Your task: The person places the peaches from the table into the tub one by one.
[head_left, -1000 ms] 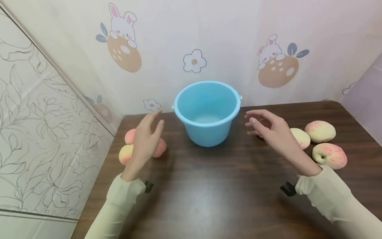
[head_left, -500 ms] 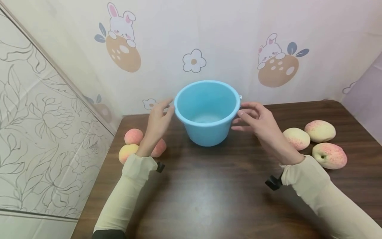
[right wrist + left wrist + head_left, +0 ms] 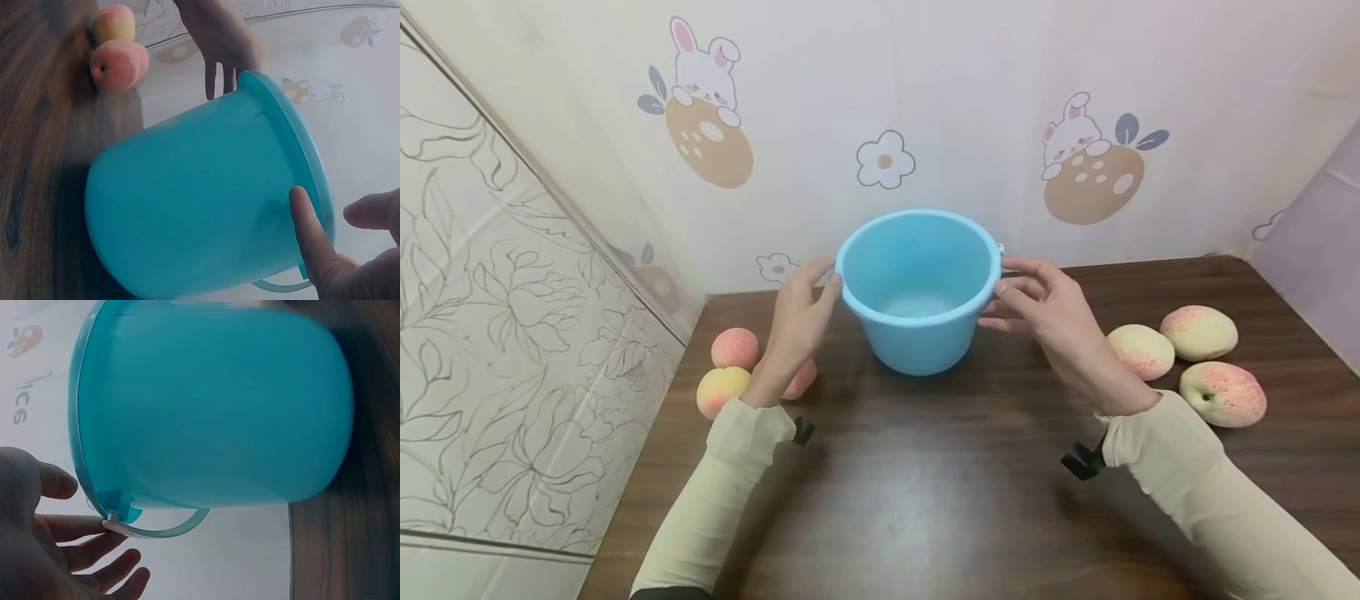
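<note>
A light blue plastic bucket (image 3: 916, 333) stands upright on the dark wooden table, its inside bare. My left hand (image 3: 801, 317) is at its left rim. In the left wrist view, that hand's index finger touches the handle's hinge (image 3: 112, 520), the thumb is close to the rim, and the other fingers spread loosely. On the opposite side, my right hand (image 3: 1052, 321) has its thumb against the wall by the rim, with fingers extended near the hinge. The bucket's handle (image 3: 169, 532) hangs down behind it.
Several peaches lie at both sides: a reddish peach (image 3: 735, 347), a yellow peach (image 3: 722, 392) and a partly hidden peach (image 3: 801, 379) at left; a pale peach (image 3: 1141, 352), another pale peach (image 3: 1199, 332) and a speckled peach (image 3: 1223, 394) at right. A patterned wall (image 3: 955, 108) stands behind.
Both hands have moved inward from beside the bucket to its rim, one on each side. In the last half second they have hardly moved. The bucket stays on the table.
</note>
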### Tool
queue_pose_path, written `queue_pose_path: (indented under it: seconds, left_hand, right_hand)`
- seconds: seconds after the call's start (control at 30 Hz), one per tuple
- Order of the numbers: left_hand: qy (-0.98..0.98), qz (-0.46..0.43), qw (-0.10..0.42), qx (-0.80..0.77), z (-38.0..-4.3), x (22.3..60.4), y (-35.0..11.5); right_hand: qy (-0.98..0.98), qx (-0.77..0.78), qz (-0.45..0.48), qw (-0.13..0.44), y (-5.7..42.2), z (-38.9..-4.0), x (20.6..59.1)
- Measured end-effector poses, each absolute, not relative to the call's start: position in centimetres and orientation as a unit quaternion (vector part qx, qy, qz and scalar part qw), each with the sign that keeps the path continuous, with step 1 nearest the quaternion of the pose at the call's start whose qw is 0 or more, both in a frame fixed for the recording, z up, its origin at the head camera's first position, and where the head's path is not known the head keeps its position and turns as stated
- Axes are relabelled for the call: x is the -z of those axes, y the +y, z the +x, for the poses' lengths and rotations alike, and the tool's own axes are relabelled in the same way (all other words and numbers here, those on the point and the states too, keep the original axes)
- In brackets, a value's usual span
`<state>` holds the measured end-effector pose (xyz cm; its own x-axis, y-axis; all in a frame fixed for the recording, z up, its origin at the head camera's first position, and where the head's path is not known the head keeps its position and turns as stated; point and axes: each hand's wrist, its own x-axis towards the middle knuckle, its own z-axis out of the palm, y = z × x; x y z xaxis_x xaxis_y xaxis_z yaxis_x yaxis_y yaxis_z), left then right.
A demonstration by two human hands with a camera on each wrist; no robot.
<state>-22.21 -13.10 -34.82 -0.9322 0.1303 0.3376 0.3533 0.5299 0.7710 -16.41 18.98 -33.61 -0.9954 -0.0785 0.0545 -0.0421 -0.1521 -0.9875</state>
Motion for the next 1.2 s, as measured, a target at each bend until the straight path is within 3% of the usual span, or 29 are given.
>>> queue_pose_path:
  seconds: [0.47,0.93,1.2]
  left_hand:
    - [-0.873,-0.163,0.182,0.423,-17.6,35.5,-13.3]
    - [-0.867,-0.206,0.25,0.379,-13.2,36.6,-13.0]
    - [-0.853,-0.244,0.255,0.384,-11.7,36.8,-12.8]
  right_hand:
    - [0.675,0.736,-0.019,0.044,20.4,-16.7,32.8]
    - [0.795,0.603,0.007,0.062,21.8,-17.5,31.8]
    - [0.83,0.55,-0.004,0.095,22.3,-18.3,31.2]
